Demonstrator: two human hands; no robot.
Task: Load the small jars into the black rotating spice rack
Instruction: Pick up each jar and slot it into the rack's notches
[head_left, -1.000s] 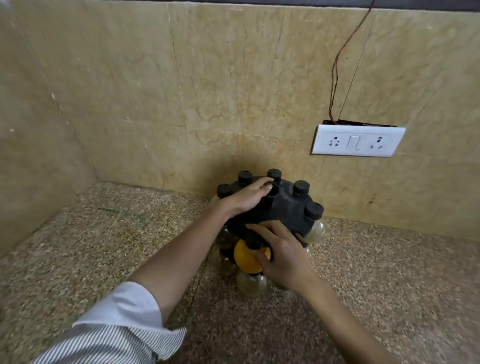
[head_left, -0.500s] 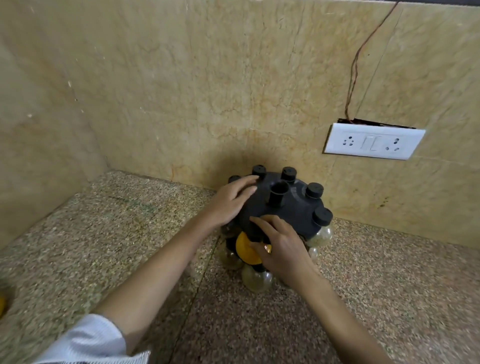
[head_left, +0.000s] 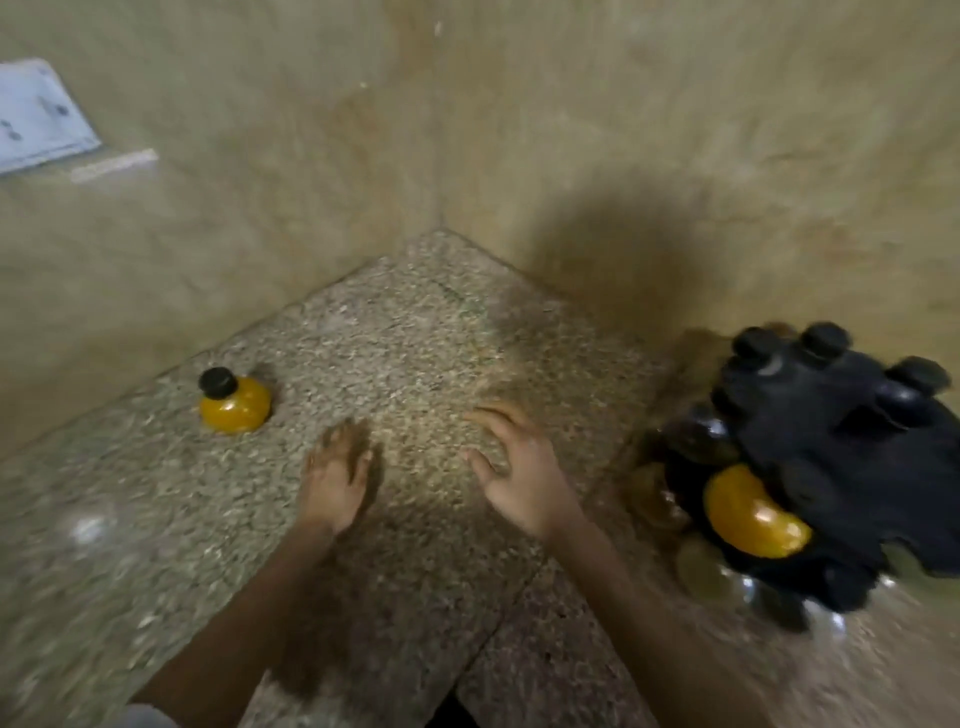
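The black rotating spice rack (head_left: 852, 447) stands at the right edge of the blurred head view, with several black-capped jars in it. One loaded jar with yellow contents (head_left: 750, 514) shows at its front. A loose small jar (head_left: 235, 402), yellow with a black cap, stands alone on the counter at the far left near the wall. My left hand (head_left: 335, 473) hovers over the middle of the counter, fingers apart and empty, to the right of the loose jar. My right hand (head_left: 519, 467) is beside it, also empty with fingers spread, left of the rack.
The speckled stone counter (head_left: 415, 338) runs into a corner of beige tiled walls (head_left: 571, 130). A white switch plate (head_left: 36, 117) sits on the left wall. A seam between counter slabs (head_left: 498, 618) crosses near my right forearm.
Both hands have let go of the rack and swung left over the bare counter. The view has turned left, bringing the loose yellow jar and the wall corner into sight.
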